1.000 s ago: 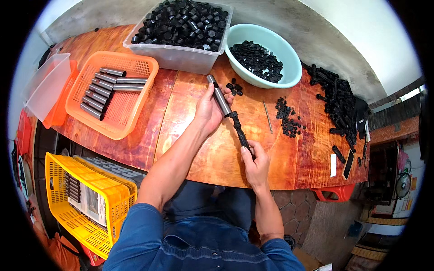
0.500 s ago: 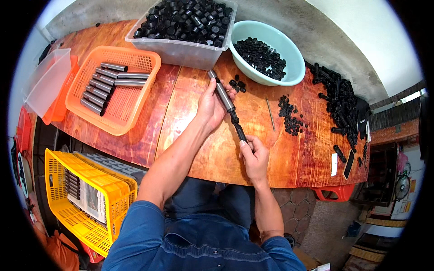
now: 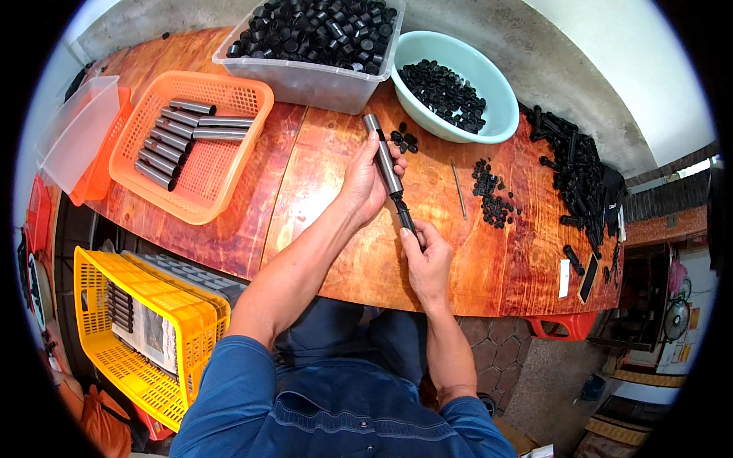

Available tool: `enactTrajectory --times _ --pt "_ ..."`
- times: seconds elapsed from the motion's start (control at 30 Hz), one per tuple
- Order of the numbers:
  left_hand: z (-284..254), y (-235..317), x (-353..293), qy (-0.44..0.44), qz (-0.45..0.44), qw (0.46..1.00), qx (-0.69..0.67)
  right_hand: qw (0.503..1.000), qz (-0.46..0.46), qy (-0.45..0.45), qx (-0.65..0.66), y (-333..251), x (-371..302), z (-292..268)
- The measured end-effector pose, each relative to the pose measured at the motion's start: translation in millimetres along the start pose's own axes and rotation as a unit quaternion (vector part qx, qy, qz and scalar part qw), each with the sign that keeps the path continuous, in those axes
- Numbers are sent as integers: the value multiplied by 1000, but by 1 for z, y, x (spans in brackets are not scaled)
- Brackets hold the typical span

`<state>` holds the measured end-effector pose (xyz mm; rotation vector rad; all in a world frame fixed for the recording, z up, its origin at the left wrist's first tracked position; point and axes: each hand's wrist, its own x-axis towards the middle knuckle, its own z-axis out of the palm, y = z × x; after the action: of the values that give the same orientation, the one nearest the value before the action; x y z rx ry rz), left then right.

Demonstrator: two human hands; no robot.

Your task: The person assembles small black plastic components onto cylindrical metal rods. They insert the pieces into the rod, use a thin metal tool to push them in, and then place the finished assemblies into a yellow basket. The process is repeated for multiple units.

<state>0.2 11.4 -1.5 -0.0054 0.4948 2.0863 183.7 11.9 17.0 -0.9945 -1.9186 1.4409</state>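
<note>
Above the middle of the wooden table, my left hand is wrapped round a grey metal tube tilted away from me. My right hand pinches the near end of a slim black part, whose other end sits inside the tube's lower opening. Part of the black part shows between my two hands. Just past my left fingers lie several small black discs. A thin metal rod and a scatter of small black pieces are to the right of my hands.
An orange basket with several grey tubes stands left. Behind are a clear bin of black caps and a pale green bowl of small black pieces. Black parts are heaped right. A yellow crate stands below left.
The black part has slid further into the tube, so less of it shows. My right hand has moved up, closer to my left hand.
</note>
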Motion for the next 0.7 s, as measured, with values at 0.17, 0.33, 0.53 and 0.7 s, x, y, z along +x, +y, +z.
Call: enactTrajectory --times 0.17,0.33,0.53,0.7 --pt "1 1 -1 -15 -19 1000 2 1000 -2 -5 -19 2 1 2" --pt "7 -2 -9 -51 -37 998 25 997 -25 2 -76 6 0 1" --pt "13 -5 -17 -78 -30 994 65 986 -48 13 -161 -2 -1 -3" --pt "17 -13 -28 -141 -56 976 156 987 -66 47 -141 -1 3 -2"
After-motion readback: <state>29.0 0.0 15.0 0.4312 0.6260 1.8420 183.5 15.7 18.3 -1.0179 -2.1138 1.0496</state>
